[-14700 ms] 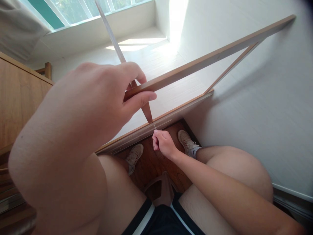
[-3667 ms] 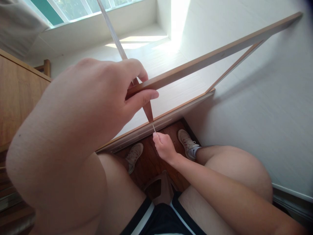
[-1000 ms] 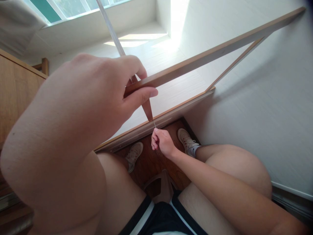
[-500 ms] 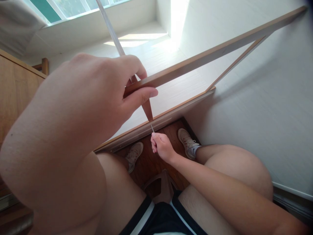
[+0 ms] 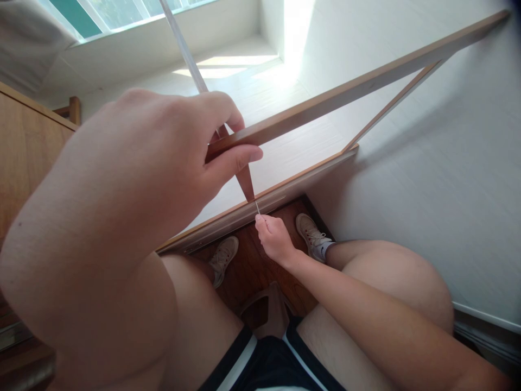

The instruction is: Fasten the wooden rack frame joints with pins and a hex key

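Note:
My left hand is closed round the near end of a long brown wooden bar, thumb below and fingers over the top. From that joint a short wooden upright slants down to the wood-edged board beneath. A pale, straight rod rises behind the fingers; how it joins the bar is hidden. Below, my right hand pinches a thin metal rod, its handle end covered by the fingers. The rod's tip reaches the bottom of the upright.
A second slanted wooden strip links bar and board at the right, beside a pale wall. Wooden furniture stands left. My shoes rest on a brown floor, with a stool under me.
My right hand has moved slightly up and to the right, bringing the metal rod's tip up to the upright's lower end. My left hand and the wooden bar have stayed still.

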Motion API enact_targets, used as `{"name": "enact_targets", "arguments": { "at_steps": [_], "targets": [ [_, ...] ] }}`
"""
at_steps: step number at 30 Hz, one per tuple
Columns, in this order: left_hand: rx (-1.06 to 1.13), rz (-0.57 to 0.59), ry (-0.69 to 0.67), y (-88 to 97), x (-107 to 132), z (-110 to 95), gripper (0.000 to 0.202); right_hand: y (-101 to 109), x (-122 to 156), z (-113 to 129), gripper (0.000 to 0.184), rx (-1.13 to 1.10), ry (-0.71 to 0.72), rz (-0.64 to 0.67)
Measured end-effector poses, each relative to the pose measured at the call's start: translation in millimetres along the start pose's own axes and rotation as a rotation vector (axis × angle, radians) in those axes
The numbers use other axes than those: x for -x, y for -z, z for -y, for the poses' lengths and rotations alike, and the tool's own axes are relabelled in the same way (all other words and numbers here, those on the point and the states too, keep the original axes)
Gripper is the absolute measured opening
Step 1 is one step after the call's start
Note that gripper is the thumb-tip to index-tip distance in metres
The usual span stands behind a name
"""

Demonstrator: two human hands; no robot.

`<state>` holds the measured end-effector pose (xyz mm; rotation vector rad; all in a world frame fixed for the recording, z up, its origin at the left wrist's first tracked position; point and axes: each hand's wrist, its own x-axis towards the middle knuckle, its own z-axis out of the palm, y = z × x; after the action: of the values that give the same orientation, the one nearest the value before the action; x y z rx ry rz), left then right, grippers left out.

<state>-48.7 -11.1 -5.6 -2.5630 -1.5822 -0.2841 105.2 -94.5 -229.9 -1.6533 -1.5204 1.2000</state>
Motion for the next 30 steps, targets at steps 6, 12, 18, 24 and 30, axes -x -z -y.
{"name": "enact_targets", "arguments": {
  "at_steps": [6,12,18,24,30],
  "targets": [
    [-0.007,-0.017,-0.012,-1.2,1,0,0.055,7,-1,7,0.047,0.385,0.025,-0.009],
    [0.007,-0.013,0.002,-1.6,2,3,0.060,11,-2,16,0.047,0.653,-0.028,0.057],
    [-0.001,-0.012,0.001,-2.3,1,1,0.057,15,-3,24,0.047,0.774,-0.024,0.091],
    [0.003,-0.010,0.010,-0.9,2,1,0.059,18,-4,25,0.046,0.782,-0.014,0.104],
    [-0.027,-0.019,-0.050,-0.7,3,2,0.054,19,-4,18,0.049,0.626,0.002,0.113]
  ]
}}
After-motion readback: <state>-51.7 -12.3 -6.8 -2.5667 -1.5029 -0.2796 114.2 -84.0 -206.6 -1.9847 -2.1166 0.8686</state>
